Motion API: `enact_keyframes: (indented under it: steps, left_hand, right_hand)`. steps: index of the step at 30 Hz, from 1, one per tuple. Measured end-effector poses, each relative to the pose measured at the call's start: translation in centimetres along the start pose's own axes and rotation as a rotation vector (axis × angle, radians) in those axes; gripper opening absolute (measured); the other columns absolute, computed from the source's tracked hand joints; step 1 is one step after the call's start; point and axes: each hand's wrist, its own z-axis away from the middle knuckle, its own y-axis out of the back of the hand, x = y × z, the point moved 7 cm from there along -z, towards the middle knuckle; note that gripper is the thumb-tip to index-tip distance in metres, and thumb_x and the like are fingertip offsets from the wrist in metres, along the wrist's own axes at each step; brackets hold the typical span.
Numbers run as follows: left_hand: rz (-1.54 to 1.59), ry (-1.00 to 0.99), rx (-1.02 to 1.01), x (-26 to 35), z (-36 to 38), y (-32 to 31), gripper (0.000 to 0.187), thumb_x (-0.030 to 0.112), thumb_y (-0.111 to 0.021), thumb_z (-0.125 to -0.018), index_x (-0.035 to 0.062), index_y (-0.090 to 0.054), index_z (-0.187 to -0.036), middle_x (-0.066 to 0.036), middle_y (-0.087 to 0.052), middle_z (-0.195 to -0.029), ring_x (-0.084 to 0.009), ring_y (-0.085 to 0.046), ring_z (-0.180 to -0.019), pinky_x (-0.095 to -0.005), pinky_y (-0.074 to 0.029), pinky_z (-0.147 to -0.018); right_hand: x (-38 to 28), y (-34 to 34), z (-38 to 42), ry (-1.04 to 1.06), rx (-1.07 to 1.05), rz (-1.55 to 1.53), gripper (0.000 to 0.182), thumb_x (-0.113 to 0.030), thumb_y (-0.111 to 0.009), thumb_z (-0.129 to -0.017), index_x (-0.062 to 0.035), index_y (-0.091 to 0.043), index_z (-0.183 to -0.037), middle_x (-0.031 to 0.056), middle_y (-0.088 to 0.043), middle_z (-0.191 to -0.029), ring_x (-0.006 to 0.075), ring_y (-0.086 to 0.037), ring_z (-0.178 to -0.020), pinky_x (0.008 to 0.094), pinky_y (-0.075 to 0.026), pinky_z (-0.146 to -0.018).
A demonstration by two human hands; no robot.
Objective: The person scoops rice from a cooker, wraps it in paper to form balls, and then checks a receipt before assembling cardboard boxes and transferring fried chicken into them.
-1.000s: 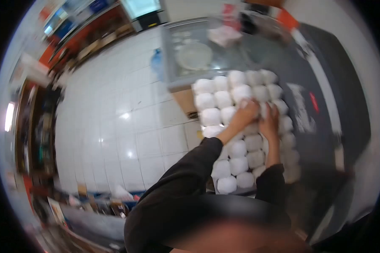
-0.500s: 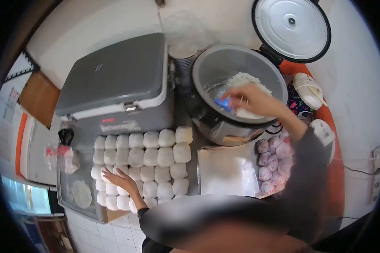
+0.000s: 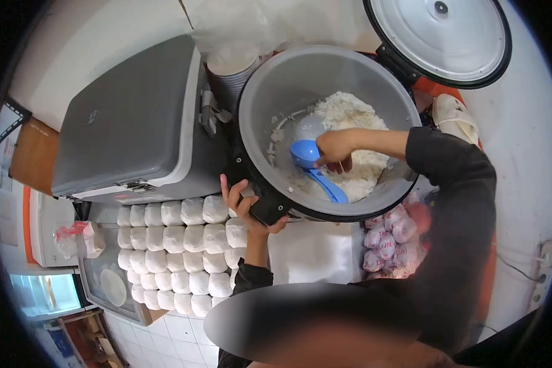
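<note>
A large rice cooker [image 3: 251, 116] stands with its lid up, with white rice [image 3: 352, 113] heaped along the far and right side of the pot. Inside it, my right hand [image 3: 336, 149] is closed at the neck of a blue scoop [image 3: 304, 152], whose handle slants down to the right. The scoop's bowl looks hollow and holds no rice that I can see. My left hand [image 3: 248, 208] grips the cooker's black side handle [image 3: 268, 210], thumb on one side and fingers on the other. Below the cooker lies a stack of white paper sheets [image 3: 313, 251].
Rows of white wrapped bundles [image 3: 173, 239] cover the table at left, below a grey cooler box [image 3: 126, 116]. Stacked cups [image 3: 232, 76] stand between cooler and cooker. Printed wrapped balls [image 3: 386, 245] lie right of the paper. The cooker's lid [image 3: 441, 37] is raised at upper right.
My left hand has moved from over the white bundles up to the cooker's handle. The view has shifted closer to the pot, and my right hand has closed on the scoop.
</note>
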Motion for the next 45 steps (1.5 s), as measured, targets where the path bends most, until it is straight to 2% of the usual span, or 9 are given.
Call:
enact_keyframes:
  steps: [6, 11, 16, 21, 25, 32, 36, 41, 45]
  left_hand:
    - [-0.005, -0.103, 0.198, 0.0, 0.2, 0.0, 0.061, 0.069, -0.057, -0.072, 0.0149, -0.039, -0.093, -0.013, -0.050, -0.105, -0.0370, -0.049, -0.110, -0.0686, -0.028, -0.105]
    - [-0.023, -0.086, 0.162, 0.1, 0.2, 0.2, 0.062, 0.070, -0.058, -0.070, 0.0159, -0.040, -0.094, -0.012, -0.050, -0.106, -0.0389, -0.049, -0.112, -0.0684, -0.029, -0.104]
    - [0.001, -0.060, 0.167, -0.5, 1.0, 0.1, 0.066, 0.075, -0.058, -0.070, 0.0166, -0.041, -0.097, -0.011, -0.049, -0.110, -0.0489, -0.042, -0.120, -0.0681, -0.029, -0.103]
    - [-0.004, -0.036, 0.170, -0.6, 1.4, 0.0, 0.067, 0.075, -0.061, -0.069, 0.0172, -0.041, -0.097, -0.010, -0.049, -0.110, -0.0504, -0.041, -0.121, -0.0681, -0.030, -0.102]
    - [0.004, -0.036, 0.135, -0.6, 1.6, 0.2, 0.063, 0.072, -0.065, -0.069, 0.0205, -0.042, -0.097, -0.008, -0.049, -0.111, -0.0501, -0.040, -0.123, -0.0665, -0.032, -0.102]
    - [-0.048, -0.047, 0.240, -0.2, 1.1, 0.1, 0.067, 0.075, -0.060, -0.068, 0.0180, -0.038, -0.095, -0.012, -0.049, -0.100, -0.0422, -0.049, -0.112, -0.0684, -0.026, -0.107]
    - [0.001, -0.018, 0.250, -0.5, 1.3, 0.0, 0.050, 0.062, -0.068, -0.074, 0.0250, -0.044, -0.096, -0.006, -0.050, -0.108, -0.0484, -0.040, -0.124, -0.0622, -0.035, -0.104]
    - [0.029, 0.007, 0.230, -0.3, 0.9, 0.2, 0.050, 0.061, -0.069, -0.073, 0.0246, -0.043, -0.096, -0.006, -0.050, -0.107, -0.0488, -0.040, -0.124, -0.0619, -0.035, -0.104]
    - [0.009, 0.004, 0.243, -0.7, 1.5, -0.2, 0.051, 0.061, -0.068, -0.072, 0.0232, -0.044, -0.095, -0.007, -0.051, -0.107, -0.0494, -0.041, -0.123, -0.0629, -0.034, -0.103]
  right_hand:
    - [2.9, -3.9, -2.4, 0.161, 0.110, 0.180, 0.037, -0.027, -0.071, -0.082, 0.0101, -0.065, -0.085, 0.0184, -0.067, -0.072, 0.0240, -0.068, -0.060, 0.0370, -0.056, -0.048]
    - [5.1, -0.7, 0.0, -0.167, 0.005, -0.384, 0.034, -0.019, -0.073, -0.077, 0.0083, -0.063, -0.094, 0.0136, -0.069, -0.085, 0.0229, -0.068, -0.074, 0.0324, -0.055, -0.059]
    - [1.3, 7.4, 7.0, 0.162, 0.558, 0.817, 0.044, -0.012, -0.067, -0.081, 0.0074, -0.053, -0.118, 0.0128, -0.065, -0.083, 0.0202, -0.067, -0.078, 0.0366, -0.053, -0.054]
    - [4.1, 7.8, 6.1, -0.647, 0.970, 1.416, 0.042, -0.010, -0.053, -0.086, -0.0023, -0.055, -0.127, 0.0110, -0.059, -0.087, 0.0219, -0.059, -0.066, 0.0337, -0.046, -0.047]
    - [4.8, 3.4, 1.5, -0.526, 0.880, 1.814, 0.049, -0.011, -0.050, -0.087, -0.0032, -0.050, -0.136, 0.0134, -0.056, -0.090, 0.0212, -0.055, -0.066, 0.0359, -0.046, -0.046]
    - [5.4, 9.0, 0.6, -0.171, 0.736, 1.005, 0.049, -0.011, -0.056, -0.084, -0.0101, -0.051, -0.132, 0.0144, -0.058, -0.095, 0.0212, -0.060, -0.075, 0.0338, -0.052, -0.058]
    - [4.6, 10.7, 2.9, -0.003, 0.786, 0.950, 0.052, -0.017, -0.060, -0.085, -0.0107, -0.048, -0.135, 0.0122, -0.058, -0.092, 0.0256, -0.065, -0.081, 0.0421, -0.055, -0.053]
    - [3.6, 8.2, 3.2, -0.461, 0.961, 1.391, 0.052, -0.012, -0.055, -0.088, -0.0135, -0.047, -0.139, 0.0125, -0.059, -0.087, 0.0248, -0.066, -0.073, 0.0403, -0.056, -0.051]
    - [5.5, 9.4, 1.0, -0.225, 0.869, 1.188, 0.048, -0.013, -0.054, -0.088, -0.0101, -0.050, -0.136, 0.0129, -0.060, -0.084, 0.0273, -0.065, -0.069, 0.0404, -0.056, -0.055]
